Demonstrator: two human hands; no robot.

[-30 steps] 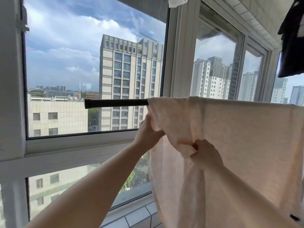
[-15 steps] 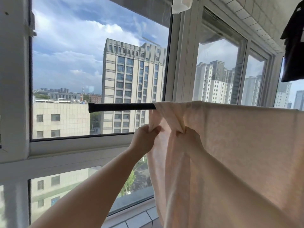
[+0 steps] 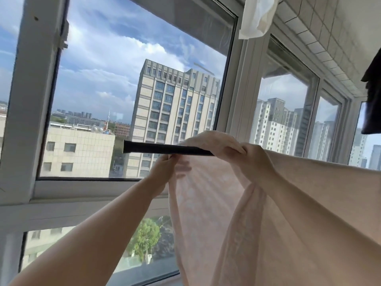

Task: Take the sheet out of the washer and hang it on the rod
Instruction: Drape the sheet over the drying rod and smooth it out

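A glazed balcony looks out through a large white-framed window [image 3: 35, 112] onto tall apartment blocks under a cloudy blue sky, with pale tiles along the upper right wall. The biggest thing in the scene is the pale pink sheet [image 3: 309, 213], which is draped over the black rod [image 3: 156, 149] and hangs down in front of the glass, filling the lower right. Its left end is bunched up at the top, lifted just above the rod. The bare left end of the rod sticks out past the cloth, crossing the window. A dark garment [image 3: 373, 96] hangs at the right edge, and a white cloth [image 3: 255, 15] dangles from above near the top. The right hand [image 3: 255, 156] grips the gathered top fold of the sheet, fingers curled round it at rod height. The left hand [image 3: 165, 166] pinches the sheet's left edge just below the rod, its fingertips partly seen through the thin fabric.
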